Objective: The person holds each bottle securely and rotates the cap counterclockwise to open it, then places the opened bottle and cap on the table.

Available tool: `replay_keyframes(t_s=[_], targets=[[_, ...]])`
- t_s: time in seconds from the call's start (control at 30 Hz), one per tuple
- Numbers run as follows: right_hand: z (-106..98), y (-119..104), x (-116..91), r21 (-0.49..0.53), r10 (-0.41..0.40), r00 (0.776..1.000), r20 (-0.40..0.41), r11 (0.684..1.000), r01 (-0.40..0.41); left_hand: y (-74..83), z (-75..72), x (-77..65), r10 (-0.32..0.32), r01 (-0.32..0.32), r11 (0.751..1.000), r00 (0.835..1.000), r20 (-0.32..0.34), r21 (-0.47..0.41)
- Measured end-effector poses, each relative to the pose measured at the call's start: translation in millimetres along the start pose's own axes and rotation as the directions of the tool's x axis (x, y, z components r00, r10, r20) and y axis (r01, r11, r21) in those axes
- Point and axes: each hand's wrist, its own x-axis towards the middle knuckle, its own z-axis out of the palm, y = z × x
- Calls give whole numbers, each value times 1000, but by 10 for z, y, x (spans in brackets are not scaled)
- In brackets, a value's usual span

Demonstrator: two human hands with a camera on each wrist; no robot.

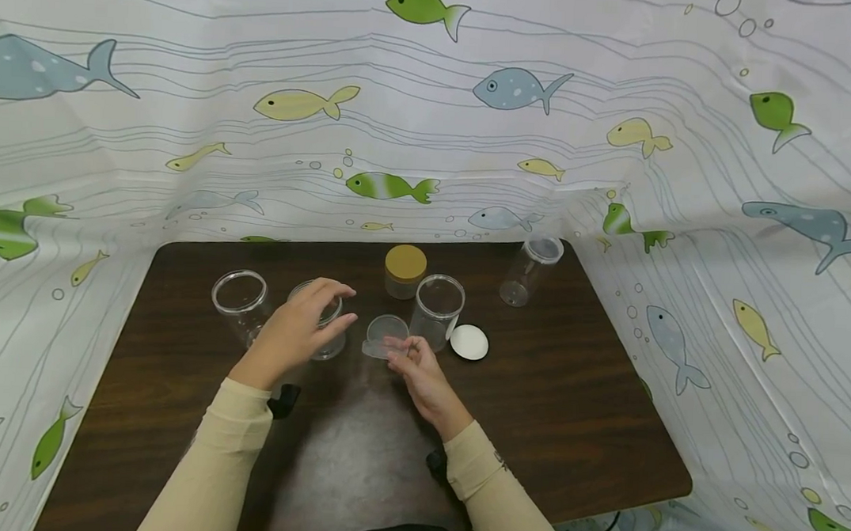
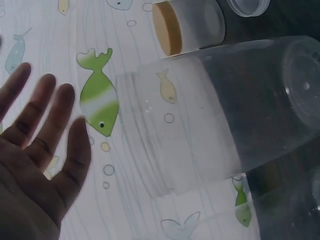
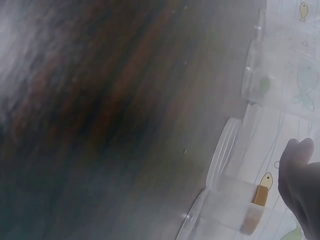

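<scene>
My left hand (image 1: 297, 327) is raised with its fingers spread over a clear jar (image 1: 329, 344). In the left wrist view its fingers stay apart from the rim of a large clear jar (image 2: 190, 120), with nothing between them. The right hand (image 1: 424, 380) pinches the edge of a shallow clear lid (image 1: 375, 349) between thumb and fingers; fingertips show through the plastic. Just behind it is a round clear piece (image 1: 387, 328). An uncovered clear jar (image 1: 433, 329) stands beyond these fingers. The right wrist view catches only part of this hand (image 3: 302, 185) at the edge.
Another clear jar (image 1: 241, 309) stands at the left. Farther back is a small jar with a gold lid (image 1: 406, 263). A white disc (image 1: 470, 342) lies right of the middle jar, and a tall covered jar (image 1: 528, 274) stands back right. A fish-print curtain (image 1: 417, 138) borders the dark table (image 1: 569, 414).
</scene>
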Motion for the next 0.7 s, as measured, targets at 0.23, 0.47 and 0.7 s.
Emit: replay_keyframes(t_s=[0.23,0.47,0.7], targets=[[-53,15,3,-155,11,1000,2,988,-10,47,21,173,-45,39,995,997,63,91],[-107,30,2,-259,10,1000,5,966,-8,88,115,363,-136,107,966,984,112,236],[-174,74,15,-356,-1,1000,8,934,4,79,184,556,-197,140,945,965,173,296]])
